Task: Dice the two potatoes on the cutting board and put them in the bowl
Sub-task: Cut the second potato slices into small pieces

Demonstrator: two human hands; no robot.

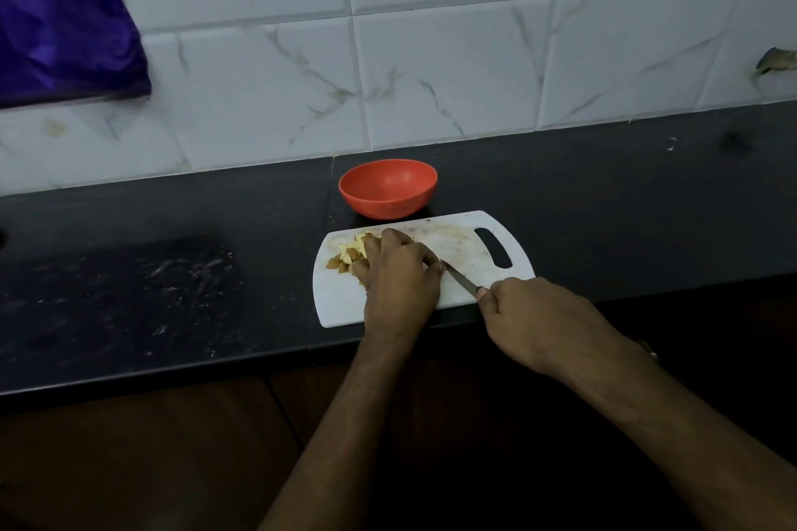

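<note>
1. Potato pieces (348, 255) are lying in a small heap at the left end of the white board (340, 306), some showing pale flesh and some brown skin.
2. The left hand (399, 274) is resting over the middle of the board, knuckles up and fingers curled down; its far side is touching the heap, and whatever it is pressing or gripping underneath is hidden by the hand itself.
3. The right hand (532, 317) is gripping the handle of a knife (459, 277), fingers wrapped tight round it, near the board's front right edge.
4. The blade is slanting up and to the left across the board, its tip disappearing under the fingers of the left hand.
5. The red bowl (388, 188) is standing upright on the counter (604, 194) just behind the board, close to its far edge; no potato is showing in the part of the inside that can be seen.
6. The board is lying at a slight tilt to the counter's front edge, its handle slot pointing to the right, with faint stains on its surface.
7. A tiled wall (431, 56) is rising behind the counter, and a purple cloth (60, 13) is hanging at the upper left.
</note>
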